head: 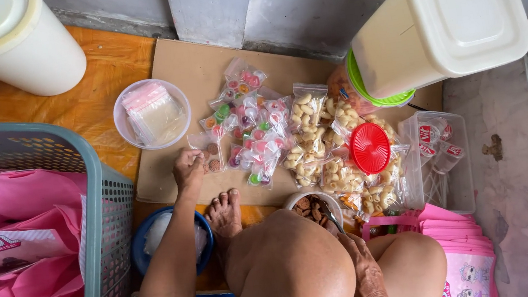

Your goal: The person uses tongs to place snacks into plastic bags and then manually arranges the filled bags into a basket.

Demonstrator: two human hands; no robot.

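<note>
My left hand (188, 167) reaches onto a sheet of cardboard (190, 63) and pinches a small clear bag (209, 152) with brown snacks in it. Beside it lie several small bags of coloured sweets (254, 136) and bags of pale puffed snacks (310, 129). My right hand (364, 270) is low by my right knee, its fingers closed on the handle of a metal spoon (331, 217). The spoon reaches into a bowl of brown snacks (310, 207). My bare foot (226, 213) rests on the cardboard's front edge.
A clear bowl of empty zip bags (152, 114) sits at the cardboard's left. A grey basket (102, 208) with pink bags stands at left, a blue bowl (142, 240) beside it. Tall white containers (443, 19) (9, 39), a red lid (370, 148), a clear box (443, 160) and pink bags (465, 258) are around.
</note>
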